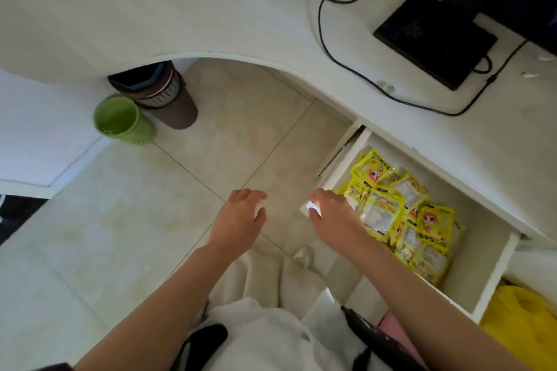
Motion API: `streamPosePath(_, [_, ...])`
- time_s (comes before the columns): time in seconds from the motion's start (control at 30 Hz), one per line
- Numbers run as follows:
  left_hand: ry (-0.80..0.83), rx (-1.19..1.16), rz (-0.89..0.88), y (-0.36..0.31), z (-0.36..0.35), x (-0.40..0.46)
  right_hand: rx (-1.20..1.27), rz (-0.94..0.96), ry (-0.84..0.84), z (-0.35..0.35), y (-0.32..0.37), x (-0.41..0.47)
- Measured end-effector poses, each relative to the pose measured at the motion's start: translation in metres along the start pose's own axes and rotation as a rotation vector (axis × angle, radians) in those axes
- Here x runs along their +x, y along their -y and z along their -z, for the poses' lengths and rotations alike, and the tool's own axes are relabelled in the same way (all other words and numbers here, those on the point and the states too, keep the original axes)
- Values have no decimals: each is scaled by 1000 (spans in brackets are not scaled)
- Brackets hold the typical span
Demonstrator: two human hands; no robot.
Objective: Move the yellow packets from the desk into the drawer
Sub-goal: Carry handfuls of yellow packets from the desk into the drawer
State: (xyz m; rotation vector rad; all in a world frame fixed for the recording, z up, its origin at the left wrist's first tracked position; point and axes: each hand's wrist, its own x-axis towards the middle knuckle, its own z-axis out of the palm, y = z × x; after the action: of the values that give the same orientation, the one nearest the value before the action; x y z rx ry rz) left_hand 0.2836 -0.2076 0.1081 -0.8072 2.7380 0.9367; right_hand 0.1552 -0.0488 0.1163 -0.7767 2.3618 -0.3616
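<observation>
The yellow packets (404, 214) are lying heaped inside the open drawer (494, 268). The right hand (331, 208) is gripping its front corner, the left hand (241, 217) hanging released beside it. Shoving it shut risks crushing packets riding high.

The yellow packets (401, 211) look like glossy plastic film, kinda crinkly with shiny highlights. The drawer (494, 277) and worktop (211, 9) are smooth matt white laminate. Floor (247, 135) is polished tile. The green bin (122, 120) is matt perforated plastic, and the clothing (271, 331) is soft white cloth.
</observation>
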Motion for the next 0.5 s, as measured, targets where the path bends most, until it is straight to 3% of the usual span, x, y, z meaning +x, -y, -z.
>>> streamPosePath(0.23, [-106,-29,183,89,74,-18,51,71,82,-16,109,35])
streamPosePath(0.5, [-183,28,254,190,152,-26,-31,150,146,-38,219,84])
